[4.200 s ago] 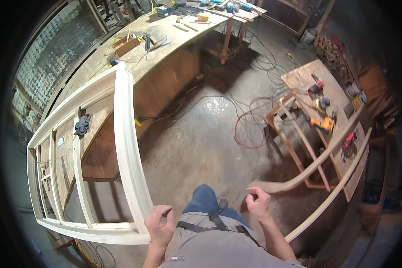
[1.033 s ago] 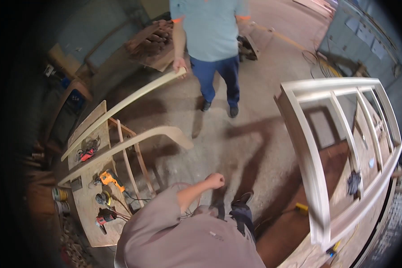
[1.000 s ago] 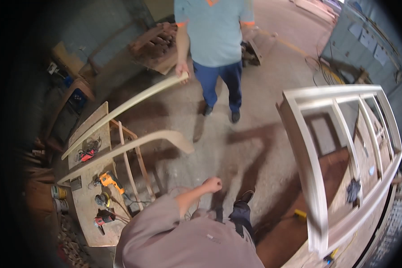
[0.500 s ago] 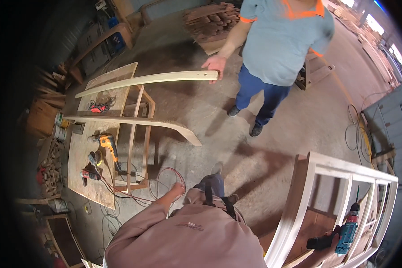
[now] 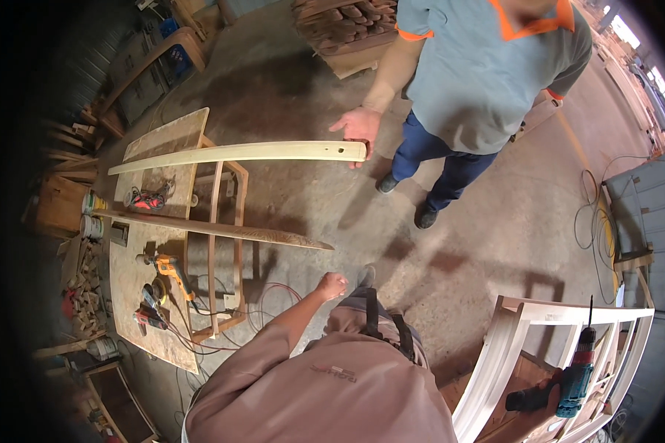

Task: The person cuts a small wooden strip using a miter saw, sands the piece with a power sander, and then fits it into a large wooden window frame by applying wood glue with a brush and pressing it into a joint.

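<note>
A cordless drill (image 5: 573, 391) with a teal body and a long dark bit pointing up is in my right hand (image 5: 553, 400), at the lower right. Behind it stands a pale wooden frame (image 5: 493, 367) with several crossbars. My left hand (image 5: 332, 286) hangs low over the floor, its fingers curled closed; whether they hold anything is hidden. Ahead of it, a long brown plank (image 5: 222, 226) reaches out from the workbench. Farther off, another person's hand (image 5: 360, 127) is at the near end of a long pale board (image 5: 244, 153) with holes in it.
On the workbench (image 5: 148, 295) at left lie an orange power drill (image 5: 171, 272), a red power tool (image 5: 149, 200) and other tools with cords. The other person (image 5: 473, 88) stands ahead. Stacked wood (image 5: 347, 26) lies behind. A hose (image 5: 604, 229) coils at the right.
My left hand has swung forward and up. The view has shifted, so the frame sits lower. The brown plank now shows its narrow edge. The drill stays in my right hand.
</note>
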A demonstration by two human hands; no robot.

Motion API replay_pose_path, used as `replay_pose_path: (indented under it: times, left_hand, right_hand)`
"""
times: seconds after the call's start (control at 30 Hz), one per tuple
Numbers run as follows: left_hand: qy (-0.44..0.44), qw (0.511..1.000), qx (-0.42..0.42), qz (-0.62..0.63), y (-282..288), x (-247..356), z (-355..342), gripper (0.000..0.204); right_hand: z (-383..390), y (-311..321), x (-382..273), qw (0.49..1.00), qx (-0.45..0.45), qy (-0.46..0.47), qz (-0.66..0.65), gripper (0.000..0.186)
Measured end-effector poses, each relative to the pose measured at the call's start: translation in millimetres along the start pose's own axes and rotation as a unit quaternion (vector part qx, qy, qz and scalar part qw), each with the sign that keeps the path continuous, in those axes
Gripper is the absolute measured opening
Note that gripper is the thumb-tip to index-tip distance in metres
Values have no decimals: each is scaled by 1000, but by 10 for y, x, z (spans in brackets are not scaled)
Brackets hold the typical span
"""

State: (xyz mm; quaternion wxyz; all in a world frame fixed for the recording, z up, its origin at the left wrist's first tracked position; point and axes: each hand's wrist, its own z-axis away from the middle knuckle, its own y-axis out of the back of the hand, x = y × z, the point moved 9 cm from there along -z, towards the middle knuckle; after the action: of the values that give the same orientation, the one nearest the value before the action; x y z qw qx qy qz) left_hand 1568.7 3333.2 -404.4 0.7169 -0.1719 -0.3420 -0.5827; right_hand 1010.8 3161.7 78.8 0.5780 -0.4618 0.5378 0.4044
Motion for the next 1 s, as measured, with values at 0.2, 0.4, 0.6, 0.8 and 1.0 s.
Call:
replay_pose_path:
  times: [0.2, 0.4, 0.6, 0.8, 1.0]
  left_hand:
    - [49, 994, 91, 21, 323, -441, 432, 17]
    - [129, 976, 135, -108, 418, -913, 1130, 16]
    - [76, 962, 144, -220, 334, -803, 1145, 16]
    - [31, 969, 165, -182, 24, -100, 907, 18]
    - [-22, 982, 156, -104, -224, 10, 669, 20]
  right_hand:
    - [-473, -360, 137, 995, -91, -21, -34, 43]
    - [-706, -184, 311, 990, -126, -7, -64, 42]
    - [-921, 185, 502, 985, -155, 5, -81, 44]
    - [-955, 266, 501, 982, -164, 3, -93, 40]
    - [-998, 311, 473, 981, -164, 13, -99, 39]
